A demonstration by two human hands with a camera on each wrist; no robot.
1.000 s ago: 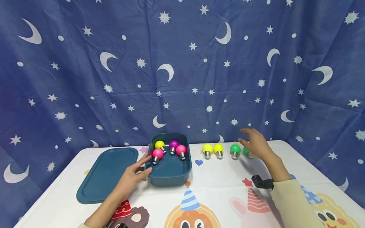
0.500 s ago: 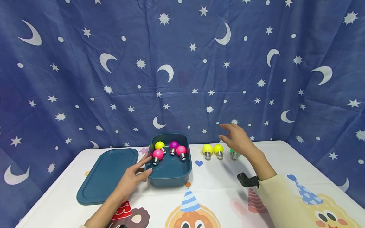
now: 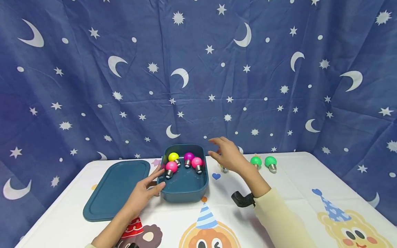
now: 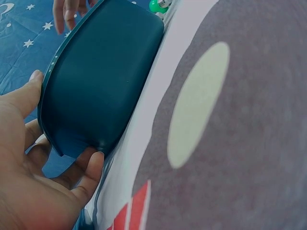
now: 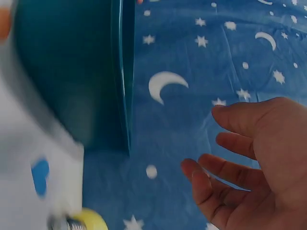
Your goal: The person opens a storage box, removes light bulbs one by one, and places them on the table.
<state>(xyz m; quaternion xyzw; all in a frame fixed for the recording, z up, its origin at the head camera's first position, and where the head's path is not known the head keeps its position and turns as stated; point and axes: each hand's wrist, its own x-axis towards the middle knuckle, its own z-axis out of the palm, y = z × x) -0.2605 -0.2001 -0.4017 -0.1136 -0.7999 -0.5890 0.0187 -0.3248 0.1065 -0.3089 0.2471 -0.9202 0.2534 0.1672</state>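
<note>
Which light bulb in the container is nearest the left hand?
The left pink light bulb, at left in the container; the yellow bulb, purple bulb and right pink bulb lie farther from the left hand.

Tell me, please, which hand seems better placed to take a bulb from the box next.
Probably the right hand: it is empty and near the box, while the left hand rests against its side, perhaps steadying it.

No words, labels or numbers can be read.
</note>
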